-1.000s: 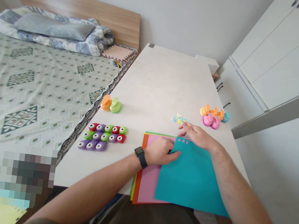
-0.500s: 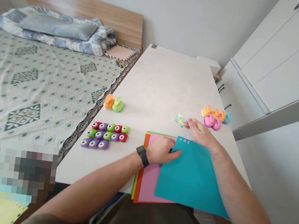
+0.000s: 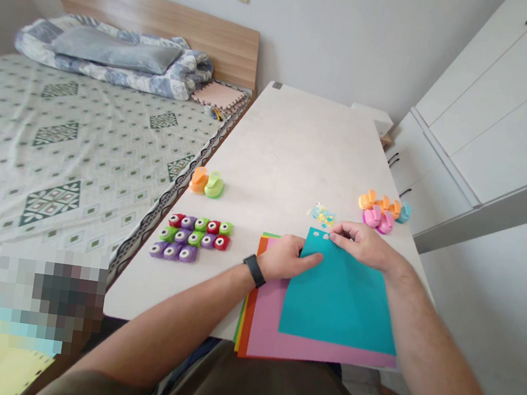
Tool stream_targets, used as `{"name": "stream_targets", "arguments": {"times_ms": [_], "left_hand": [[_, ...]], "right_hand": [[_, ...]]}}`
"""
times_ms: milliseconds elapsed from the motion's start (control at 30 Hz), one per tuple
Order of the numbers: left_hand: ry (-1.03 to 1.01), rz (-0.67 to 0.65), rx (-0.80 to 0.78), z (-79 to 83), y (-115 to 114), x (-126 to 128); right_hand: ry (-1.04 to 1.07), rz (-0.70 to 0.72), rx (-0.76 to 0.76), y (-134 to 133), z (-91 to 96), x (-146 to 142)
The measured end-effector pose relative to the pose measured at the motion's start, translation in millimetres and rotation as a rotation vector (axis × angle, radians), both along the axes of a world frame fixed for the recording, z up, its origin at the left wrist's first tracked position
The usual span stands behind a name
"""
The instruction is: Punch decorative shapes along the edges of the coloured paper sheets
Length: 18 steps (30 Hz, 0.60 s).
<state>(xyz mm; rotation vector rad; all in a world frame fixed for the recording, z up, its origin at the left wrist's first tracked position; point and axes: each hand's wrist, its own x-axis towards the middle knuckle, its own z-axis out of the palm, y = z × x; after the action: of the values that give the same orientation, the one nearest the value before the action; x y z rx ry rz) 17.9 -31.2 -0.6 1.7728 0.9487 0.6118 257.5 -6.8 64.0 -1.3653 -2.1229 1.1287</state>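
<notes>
Head view: blue sheet (image 3: 341, 305) over pink paper (image 3: 267, 318) at the table's (image 3: 299, 144) near edge. Left hand (image 3: 290, 257) grips its left side; right hand (image 3: 359, 244) pinches its far edge. Done: small holes (image 3: 326, 236) by its far left corner. Rest of visible sheet uncut.

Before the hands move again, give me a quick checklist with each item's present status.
1. Left hand on the teal rectangular paper sheet: ok, thumb over its left edge.
2. Right hand at the sheet's top edge: ok, fingertips there.
3. Sheet squared with the stack of pink, orange, yellow and green paper: not ok, pink shows at left and below.
4. All small shaped holes visible: cannot tell, right fingers may cover some.
5. Small round-topped red, purple and green punches apart from both hands: ok, grouped to the left.
</notes>
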Motion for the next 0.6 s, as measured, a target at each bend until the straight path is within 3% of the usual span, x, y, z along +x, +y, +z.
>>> {"name": "stream_targets", "arguments": {"times_ms": [200, 333, 467, 600], "left_hand": [[-0.02, 0.053, -0.09, 8.9, 0.4, -5.8], [0.0, 0.087, -0.076, 10.3, 1.0, -6.6], [-0.001, 0.071, -0.046, 6.7, 1.3, -5.8], [0.033, 0.059, -0.034, 4.2, 2.2, -7.3]], "right_hand": [[-0.026, -0.028, 0.011, 2.7, 1.2, -2.6], [0.022, -0.119, 0.066, 11.1, 12.2, -12.1], [0.025, -0.127, 0.168, 22.2, 32.0, -42.3], [-0.028, -0.011, 0.242, 34.5, 47.7, -92.3]]}}
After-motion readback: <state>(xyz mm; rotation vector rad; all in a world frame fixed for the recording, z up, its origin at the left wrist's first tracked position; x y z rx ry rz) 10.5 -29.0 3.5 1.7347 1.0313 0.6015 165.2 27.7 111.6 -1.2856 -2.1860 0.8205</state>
